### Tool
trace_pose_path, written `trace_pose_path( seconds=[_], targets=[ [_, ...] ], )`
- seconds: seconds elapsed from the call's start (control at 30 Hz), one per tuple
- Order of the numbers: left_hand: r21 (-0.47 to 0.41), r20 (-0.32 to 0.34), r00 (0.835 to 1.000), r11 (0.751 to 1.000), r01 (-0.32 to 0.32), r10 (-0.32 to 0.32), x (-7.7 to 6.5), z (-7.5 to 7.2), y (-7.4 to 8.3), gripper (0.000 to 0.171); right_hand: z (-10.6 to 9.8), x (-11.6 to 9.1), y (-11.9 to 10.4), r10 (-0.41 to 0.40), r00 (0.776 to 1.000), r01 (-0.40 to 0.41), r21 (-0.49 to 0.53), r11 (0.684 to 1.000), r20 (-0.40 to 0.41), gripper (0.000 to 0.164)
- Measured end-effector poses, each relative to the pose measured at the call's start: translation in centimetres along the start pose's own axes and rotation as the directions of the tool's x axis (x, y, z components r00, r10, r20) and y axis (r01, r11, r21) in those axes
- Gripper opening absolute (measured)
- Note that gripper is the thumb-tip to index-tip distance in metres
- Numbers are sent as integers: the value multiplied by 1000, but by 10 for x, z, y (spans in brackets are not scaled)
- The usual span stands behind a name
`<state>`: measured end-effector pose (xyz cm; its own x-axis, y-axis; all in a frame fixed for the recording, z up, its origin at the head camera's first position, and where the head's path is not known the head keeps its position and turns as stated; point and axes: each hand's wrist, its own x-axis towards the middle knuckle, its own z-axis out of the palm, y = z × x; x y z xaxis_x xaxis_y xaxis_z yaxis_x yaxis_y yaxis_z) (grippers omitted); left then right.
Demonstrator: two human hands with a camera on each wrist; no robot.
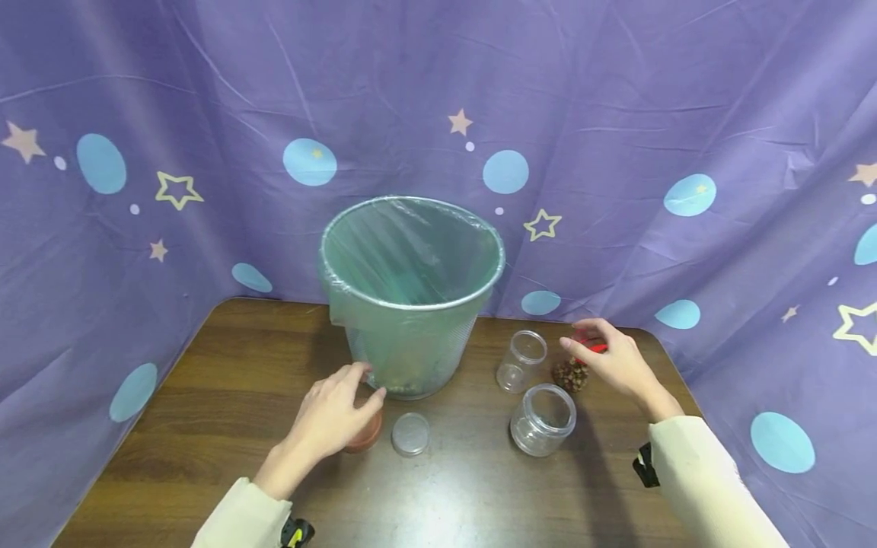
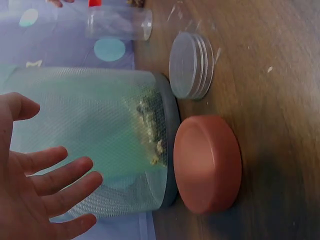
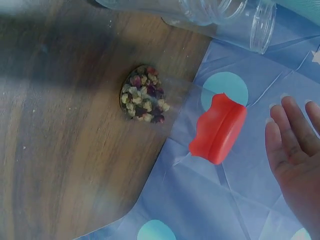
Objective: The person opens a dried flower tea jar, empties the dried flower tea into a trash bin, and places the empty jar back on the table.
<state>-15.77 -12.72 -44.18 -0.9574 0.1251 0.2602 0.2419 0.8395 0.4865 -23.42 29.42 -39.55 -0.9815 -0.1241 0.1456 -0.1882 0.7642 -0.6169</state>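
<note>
My right hand [image 1: 620,369] is just above a clear jar of dried flower buds [image 1: 570,376] with a red lid [image 3: 220,129]. In the right wrist view, its extended fingers [image 3: 295,125] are apart from that lid. The jar stands upright at the table's far right. My left hand [image 1: 329,411], fingers spread and holding nothing, hovers over a round terracotta-coloured lid or shallow dish [image 2: 207,165], partly hidden by the hand in the head view. Beside that lies a clear round screw lid [image 1: 411,434].
A mesh wastebasket [image 1: 452,346] lined with a green bag stands at the back middle, with some crumbly bits at its bottom. A tall clear jar [image 1: 521,361] and a wide clear jar [image 1: 543,420], both lidless, stand left of the buds. A purple curtain [image 1: 582,91] hangs behind.
</note>
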Motion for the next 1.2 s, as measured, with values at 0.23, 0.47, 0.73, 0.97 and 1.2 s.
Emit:
trace_pose_path(
  seconds=[0.23, 0.47, 0.73, 0.97, 1.2],
  targets=[
    [-3, 65, 997, 999, -34, 34, 1, 9, 13, 44, -6, -2, 3, 10, 1000, -10, -21, 1000, -3, 47],
    [-46, 139, 986, 995, -84, 90, 5, 21, 32, 48, -11, -3, 17, 21, 999, -24, -103, 994, -30, 53],
    [-76, 168, 975, 988, -131, 142, 9, 39, 45, 49, -11, -3, 35, 17, 999, -24, -167, 986, -44, 62],
    [-104, 197, 966, 984, -147, 165, 12, 54, 55, 50, -5, -4, 49, 95, 995, -96, -126, 987, -17, 81],
    [-85, 234, 957, 984, -156, 172, 19, 64, 64, 53, 6, -7, 60, 181, 983, -179, -74, 981, 22, 97]
  ],
)
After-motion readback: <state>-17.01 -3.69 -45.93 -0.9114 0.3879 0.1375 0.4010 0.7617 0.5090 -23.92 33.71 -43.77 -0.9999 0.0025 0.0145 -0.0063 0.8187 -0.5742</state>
